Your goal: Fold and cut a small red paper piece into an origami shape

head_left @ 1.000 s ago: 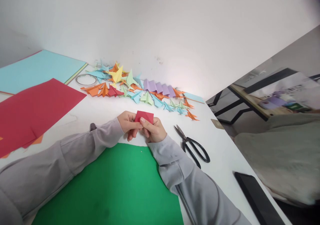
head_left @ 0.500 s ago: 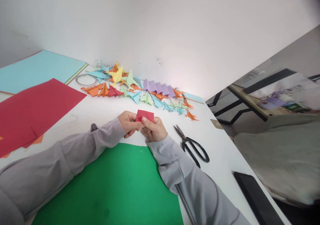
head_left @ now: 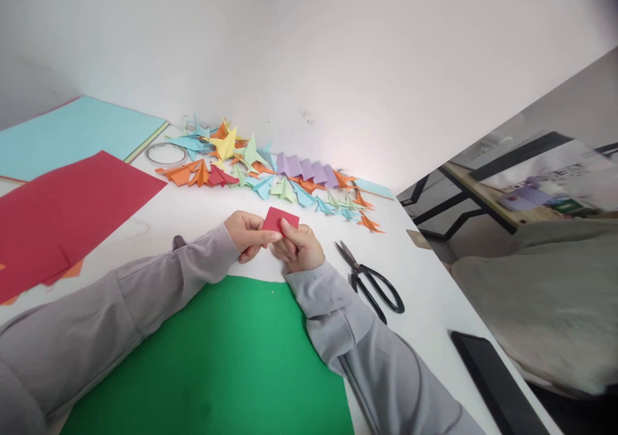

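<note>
A small red paper piece (head_left: 276,216) is held up between both hands over the white table, just beyond the green sheet (head_left: 217,351). My left hand (head_left: 246,234) pinches its lower left part, the thumb lying across the front. On the right side, my right hand (head_left: 300,245) grips it with the thumb pressed on its face. The thumbs nearly meet at the lower edge. Fingers behind the paper are partly hidden. Many folded paper shapes in several colours, among them a yellow one (head_left: 225,144) and purple pleated ones (head_left: 308,170), lie beyond the hands.
Black-handled scissors (head_left: 369,280) lie right of my right hand. A black flat device (head_left: 497,380) rests near the table's right edge. At left are a large red sheet (head_left: 77,210), light blue sheets (head_left: 82,132) and a tape roll (head_left: 166,154). A person's grey-green clothing (head_left: 545,293) shows at right.
The red paper piece has tilted and risen slightly. My left thumb has moved further across its lower edge, and my right thumb has shifted a little up and to the right.
</note>
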Demonstrator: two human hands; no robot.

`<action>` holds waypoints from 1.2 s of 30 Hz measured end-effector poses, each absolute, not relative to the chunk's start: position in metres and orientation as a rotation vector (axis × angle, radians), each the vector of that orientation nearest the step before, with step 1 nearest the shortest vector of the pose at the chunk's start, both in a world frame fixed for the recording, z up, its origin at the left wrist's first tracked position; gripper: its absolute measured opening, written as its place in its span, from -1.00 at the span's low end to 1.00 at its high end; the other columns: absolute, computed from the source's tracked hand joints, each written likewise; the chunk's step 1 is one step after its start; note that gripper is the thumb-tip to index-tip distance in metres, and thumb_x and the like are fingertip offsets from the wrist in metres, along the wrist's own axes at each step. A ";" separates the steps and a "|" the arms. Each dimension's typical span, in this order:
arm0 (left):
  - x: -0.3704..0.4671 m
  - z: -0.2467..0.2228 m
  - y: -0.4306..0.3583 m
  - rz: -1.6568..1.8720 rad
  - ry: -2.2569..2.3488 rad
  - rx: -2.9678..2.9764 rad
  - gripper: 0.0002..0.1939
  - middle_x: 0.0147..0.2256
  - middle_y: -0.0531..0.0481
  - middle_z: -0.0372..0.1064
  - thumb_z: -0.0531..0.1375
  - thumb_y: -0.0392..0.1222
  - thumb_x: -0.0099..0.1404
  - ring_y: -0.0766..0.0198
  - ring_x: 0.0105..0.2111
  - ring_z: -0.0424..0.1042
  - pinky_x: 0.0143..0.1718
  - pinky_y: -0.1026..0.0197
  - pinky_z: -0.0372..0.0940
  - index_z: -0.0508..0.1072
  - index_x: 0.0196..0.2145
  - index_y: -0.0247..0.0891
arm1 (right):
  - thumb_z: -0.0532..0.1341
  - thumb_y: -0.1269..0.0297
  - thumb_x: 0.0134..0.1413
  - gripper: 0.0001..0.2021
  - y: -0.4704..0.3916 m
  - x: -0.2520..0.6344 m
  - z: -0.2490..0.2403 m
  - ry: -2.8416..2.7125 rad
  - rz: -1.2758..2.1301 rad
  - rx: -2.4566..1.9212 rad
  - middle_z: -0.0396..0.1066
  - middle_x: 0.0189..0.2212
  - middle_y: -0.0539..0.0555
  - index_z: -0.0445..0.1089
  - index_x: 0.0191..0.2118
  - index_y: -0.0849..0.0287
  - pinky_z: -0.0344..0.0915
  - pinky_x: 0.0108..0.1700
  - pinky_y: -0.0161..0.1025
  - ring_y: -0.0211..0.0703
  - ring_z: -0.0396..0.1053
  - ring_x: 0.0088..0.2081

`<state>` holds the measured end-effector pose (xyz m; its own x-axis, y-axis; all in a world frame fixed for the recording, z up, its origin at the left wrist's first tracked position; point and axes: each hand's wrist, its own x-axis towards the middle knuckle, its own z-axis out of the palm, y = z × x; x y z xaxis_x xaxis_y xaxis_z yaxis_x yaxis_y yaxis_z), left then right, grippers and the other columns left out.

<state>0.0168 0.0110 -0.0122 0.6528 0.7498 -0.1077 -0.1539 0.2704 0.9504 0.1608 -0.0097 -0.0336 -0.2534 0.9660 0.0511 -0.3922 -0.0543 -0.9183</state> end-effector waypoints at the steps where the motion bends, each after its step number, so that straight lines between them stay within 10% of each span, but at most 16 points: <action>1: 0.017 -0.013 0.011 0.664 0.611 1.138 -0.63 -0.89 0.18 0.09 0.35 -0.06 -0.08 0.49 -0.90 0.05 -0.89 0.44 -0.06 0.27 -0.69 -0.33 | 0.25 0.03 -0.08 -0.41 -0.010 0.161 -0.033 -1.064 1.579 -0.757 -0.07 -0.95 -0.13 0.04 -0.90 0.18 -0.27 -0.74 -0.34 -0.46 -0.15 -0.84; 20: 0.022 -0.018 0.016 0.709 0.613 0.926 -0.56 -0.90 0.14 0.07 0.38 0.01 -0.21 0.47 -0.91 -0.01 -0.93 0.42 -0.10 0.24 -0.75 -0.33 | 0.30 0.07 -0.16 -0.40 -0.006 0.168 -0.027 -0.839 1.665 -0.710 -0.12 -0.97 -0.15 -0.07 -0.89 0.17 -0.30 -0.78 -0.40 -0.47 -0.19 -0.86; 36: 0.021 -0.017 0.013 0.529 0.547 0.997 -0.70 -0.67 -0.04 0.40 0.34 -0.12 -0.08 0.31 -0.73 0.36 -0.77 0.36 0.22 0.38 -0.51 -0.42 | 0.24 -0.10 -0.16 -0.42 -0.016 0.154 -0.031 -1.113 1.429 -0.945 -0.02 -0.96 -0.11 0.07 -0.89 0.17 -0.29 -0.76 -0.34 -0.45 -0.13 -0.86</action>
<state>0.0212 0.0132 -0.0169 0.7465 0.6395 -0.1836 -0.1622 0.4425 0.8820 0.1542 -0.0157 -0.0308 -0.1438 0.9895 0.0143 -0.2563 -0.0233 -0.9663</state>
